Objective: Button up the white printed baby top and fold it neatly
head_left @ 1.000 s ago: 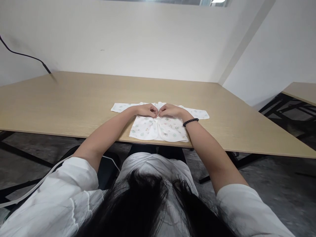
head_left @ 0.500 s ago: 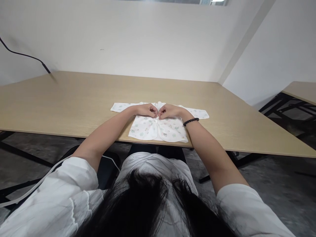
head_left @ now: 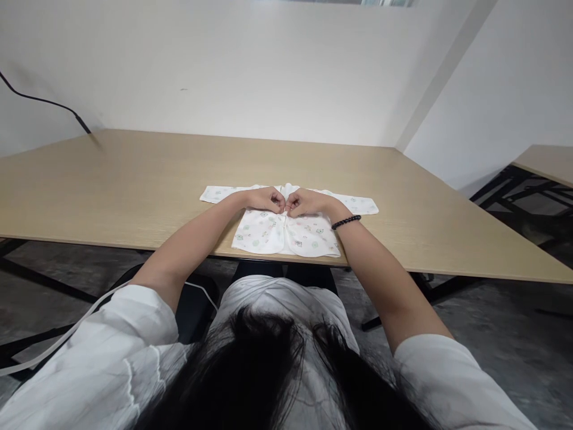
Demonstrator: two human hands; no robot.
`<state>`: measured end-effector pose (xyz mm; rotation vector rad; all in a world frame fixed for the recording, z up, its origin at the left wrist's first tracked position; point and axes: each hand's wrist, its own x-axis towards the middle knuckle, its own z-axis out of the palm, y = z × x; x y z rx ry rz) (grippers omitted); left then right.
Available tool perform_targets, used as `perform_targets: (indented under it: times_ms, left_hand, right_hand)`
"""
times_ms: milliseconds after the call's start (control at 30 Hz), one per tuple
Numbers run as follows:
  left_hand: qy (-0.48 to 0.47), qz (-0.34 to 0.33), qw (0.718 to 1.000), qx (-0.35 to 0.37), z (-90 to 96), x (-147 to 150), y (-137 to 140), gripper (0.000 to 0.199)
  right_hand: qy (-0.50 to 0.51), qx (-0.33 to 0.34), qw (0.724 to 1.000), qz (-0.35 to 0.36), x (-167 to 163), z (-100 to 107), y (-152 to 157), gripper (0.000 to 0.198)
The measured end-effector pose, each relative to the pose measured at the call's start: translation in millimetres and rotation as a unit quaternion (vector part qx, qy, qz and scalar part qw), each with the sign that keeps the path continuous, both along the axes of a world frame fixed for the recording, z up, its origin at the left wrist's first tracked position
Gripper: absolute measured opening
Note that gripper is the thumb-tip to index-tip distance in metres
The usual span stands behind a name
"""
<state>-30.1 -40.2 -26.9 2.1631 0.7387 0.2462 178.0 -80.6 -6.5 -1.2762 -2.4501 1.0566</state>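
Note:
A small white long-sleeved baby shirt [head_left: 262, 233] with a pale print lies spread on the table, its sleeves out to both sides and its hem by the front edge. My left hand [head_left: 268, 200] pinches the shirt at its middle front, left of the centre opening. Facing it, my right hand [head_left: 305, 202] pinches the cloth on the other side, fingertips almost against those of the left. The cloth puckers into small folds below the fingers. Whatever fastening lies between the fingertips is too small and covered to make out.
The wooden table [head_left: 147, 173] reaches back to a white wall [head_left: 250, 77]. A black cable [head_left: 45, 100] hangs at the far left. Another table [head_left: 548, 162] with black legs stands at the right. A white cord [head_left: 67, 337] runs by my left side.
Both hands stay at the shirt's middle front with almost no movement. The cloth under the fingers looks slightly more gathered.

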Motion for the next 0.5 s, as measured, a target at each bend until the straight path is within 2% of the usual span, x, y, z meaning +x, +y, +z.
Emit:
perform_targets:
  times_ms: [200,500]
  left_hand:
    - [0.0,-0.001,1.0,0.006,2.0,0.7,-0.7,0.006]
    - [-0.012,-0.004,1.0,0.016,0.7,-0.1,0.0,0.005]
  right_hand:
    - [0.017,-0.004,1.0,-0.003,1.1,-2.1,1.5,0.005]
    - [0.064,-0.018,0.998,-0.018,2.2,-2.0,2.7,0.013]
